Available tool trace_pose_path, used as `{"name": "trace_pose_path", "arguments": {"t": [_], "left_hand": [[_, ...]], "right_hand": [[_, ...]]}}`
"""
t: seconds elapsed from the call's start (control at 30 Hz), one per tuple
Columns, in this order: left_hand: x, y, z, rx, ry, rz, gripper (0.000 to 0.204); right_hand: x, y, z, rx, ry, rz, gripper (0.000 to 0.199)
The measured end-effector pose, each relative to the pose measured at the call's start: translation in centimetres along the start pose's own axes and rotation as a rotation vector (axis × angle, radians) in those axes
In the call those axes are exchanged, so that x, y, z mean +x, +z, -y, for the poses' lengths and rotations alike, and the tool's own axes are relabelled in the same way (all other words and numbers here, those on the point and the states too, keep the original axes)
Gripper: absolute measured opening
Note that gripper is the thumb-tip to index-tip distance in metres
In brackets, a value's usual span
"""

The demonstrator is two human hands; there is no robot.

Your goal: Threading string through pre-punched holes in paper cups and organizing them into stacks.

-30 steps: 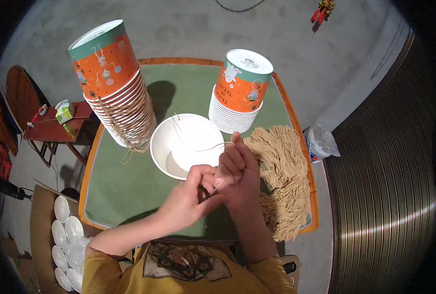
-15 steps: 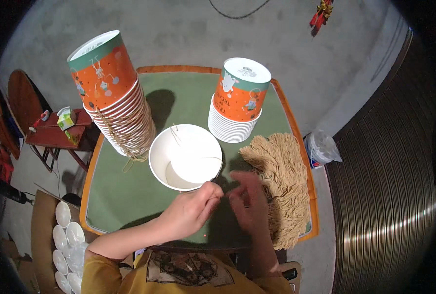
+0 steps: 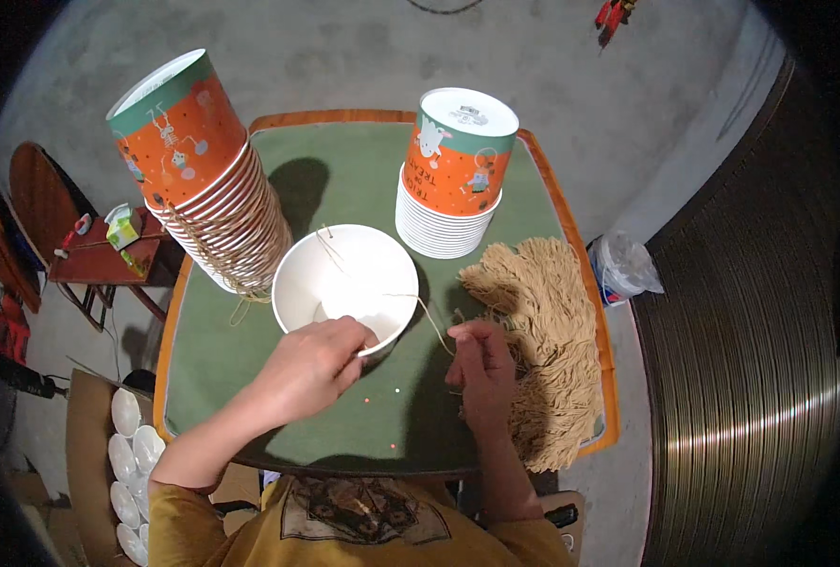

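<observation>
A white paper bucket point(image 3: 297, 274) stands mouth up in the middle of the green tabletop. My left hand point(image 3: 311, 364) is closed on its near rim, with fingertips over the inside wall. From the bucket's right side a thin tan cord point(image 3: 433, 321) runs out to my right hand point(image 3: 484, 369), which pinches its end. Another bit of cord point(image 3: 325, 232) pokes through the far wall. To the right of my right hand lies a thick bundle of tan cords point(image 3: 557, 359).
A tall, leaning stack of upside-down orange paper buckets point(image 3: 184, 142), with cords hanging down its side, stands at the left. A shorter stack point(image 3: 458, 189) is at the back right. An open carton point(image 3: 94, 425) with white cups sits low left; a ribbed shutter point(image 3: 751, 378) is at right.
My left hand has moved left and up onto the bucket's near rim. My right hand has closed on the cord, which now stretches out of the bucket toward it.
</observation>
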State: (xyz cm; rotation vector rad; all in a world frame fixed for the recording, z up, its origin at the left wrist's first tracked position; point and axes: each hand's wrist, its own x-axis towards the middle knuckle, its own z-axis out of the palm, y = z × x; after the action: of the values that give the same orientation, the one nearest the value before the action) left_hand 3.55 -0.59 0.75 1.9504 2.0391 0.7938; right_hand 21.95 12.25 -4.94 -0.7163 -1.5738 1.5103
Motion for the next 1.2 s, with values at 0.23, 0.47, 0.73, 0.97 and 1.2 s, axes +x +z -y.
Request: {"name": "trace_pose_path", "arguments": {"t": [0.23,0.47,0.73,0.97,1.2], "left_hand": [[0.2,-2.9,0.7,-0.505,-0.294,-0.012,0.019],[0.3,-4.5,1.9,-0.577,-0.359,0.044,0.016],[0.2,-4.5,4.1,-0.838,-0.455,0.032,0.011],[0.2,-4.1,5.4,-0.845,-0.379,0.027,0.014],[1.3,-4.1,4.8,-0.838,-0.409,0.066,0.015]], "right_hand": [[0.4,3.1,-1.1,-0.115,-0.383,0.116,0.009],[1.0,5.8,-1.4,-0.145,-0.523,0.191,0.013],[1.0,6.5,-1.6,-0.106,-0.464,0.207,0.010],[1.4,6.4,-1.6,-0.166,-0.480,0.206,0.013],[1.9,6.4,-0.1,-0.385,-0.625,0.205,0.015]]}}
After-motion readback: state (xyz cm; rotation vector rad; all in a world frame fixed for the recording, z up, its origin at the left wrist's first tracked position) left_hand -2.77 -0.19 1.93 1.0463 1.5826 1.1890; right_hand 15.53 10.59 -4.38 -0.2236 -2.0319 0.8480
